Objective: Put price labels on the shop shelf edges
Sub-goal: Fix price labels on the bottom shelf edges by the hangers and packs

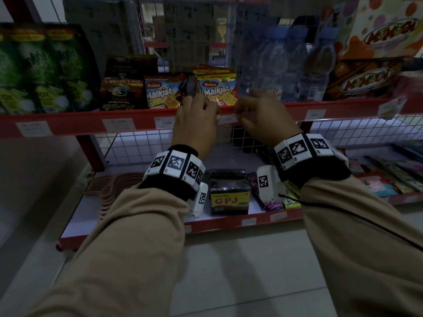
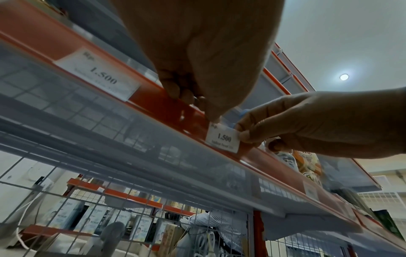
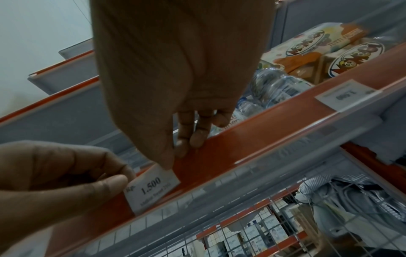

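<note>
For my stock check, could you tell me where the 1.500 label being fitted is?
The label sits on the red shelf edge below the right Malkist pack, between both hands.

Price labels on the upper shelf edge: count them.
6 price labels: three left of the left hand, one held label between the hands, two beyond the right hand; hands may hide more.

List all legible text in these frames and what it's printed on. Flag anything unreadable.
"Rp. 1.500": price label pinched between both hands; its small bottom line is blurred.
"1.500": neighbouring label on the shelf edge.
"Roma Malkist": cracker packs.
"GPJ": black pack, lower shelf.
"Momogi": snack boxes.
"Barista": dark sachet, upside down.
Other shelf labels and the green packs' text: too blurred.
</note>
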Demonstrator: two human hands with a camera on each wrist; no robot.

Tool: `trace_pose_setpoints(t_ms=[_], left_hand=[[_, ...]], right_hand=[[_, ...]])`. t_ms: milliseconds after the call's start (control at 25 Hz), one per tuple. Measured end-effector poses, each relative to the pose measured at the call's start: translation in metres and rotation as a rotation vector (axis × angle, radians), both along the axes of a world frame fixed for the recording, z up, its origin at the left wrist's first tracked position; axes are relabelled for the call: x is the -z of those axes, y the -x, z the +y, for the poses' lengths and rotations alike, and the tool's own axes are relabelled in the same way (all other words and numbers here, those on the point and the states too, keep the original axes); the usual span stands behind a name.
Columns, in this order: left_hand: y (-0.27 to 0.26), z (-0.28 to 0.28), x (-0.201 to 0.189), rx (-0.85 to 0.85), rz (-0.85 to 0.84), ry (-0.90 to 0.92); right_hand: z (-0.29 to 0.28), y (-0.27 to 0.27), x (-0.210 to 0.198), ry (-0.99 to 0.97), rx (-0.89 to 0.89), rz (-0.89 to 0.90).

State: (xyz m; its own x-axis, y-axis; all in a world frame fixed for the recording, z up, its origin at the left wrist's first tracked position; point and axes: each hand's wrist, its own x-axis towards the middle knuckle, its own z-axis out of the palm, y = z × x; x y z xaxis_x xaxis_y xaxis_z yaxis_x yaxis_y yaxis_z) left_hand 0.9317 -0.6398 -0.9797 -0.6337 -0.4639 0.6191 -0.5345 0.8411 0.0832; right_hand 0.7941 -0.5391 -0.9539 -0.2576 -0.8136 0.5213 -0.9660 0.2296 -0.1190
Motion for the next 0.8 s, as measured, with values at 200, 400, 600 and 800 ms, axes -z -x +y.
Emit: trace_pose_setpoints(t_ms=[200,400,600,800], left_hand=[[0.0015,-0.0006,-0.0002,-0.003,-0.013,0.018],[0.0016,-0.0016,-0.0003,-0.009,-0.029,0.047],[0.0013,-0.0010,0.0004,-0.012,-0.034,0.049],[-0.0007,-0.0006,-0.0001,-0.022,-0.032,0.051]], right_hand=[[0.0020,-0.0003,0.0019,0.016,-0.018,-0.010],[0.0015,-0.0007,0.0010,-0.027,0.017,0.025],[0.0055,-0.0028,0.0018,0.002,-0.007,0.003],[0.0050,-0.0007,0.0026,0.012,-0.017,-0.030]])
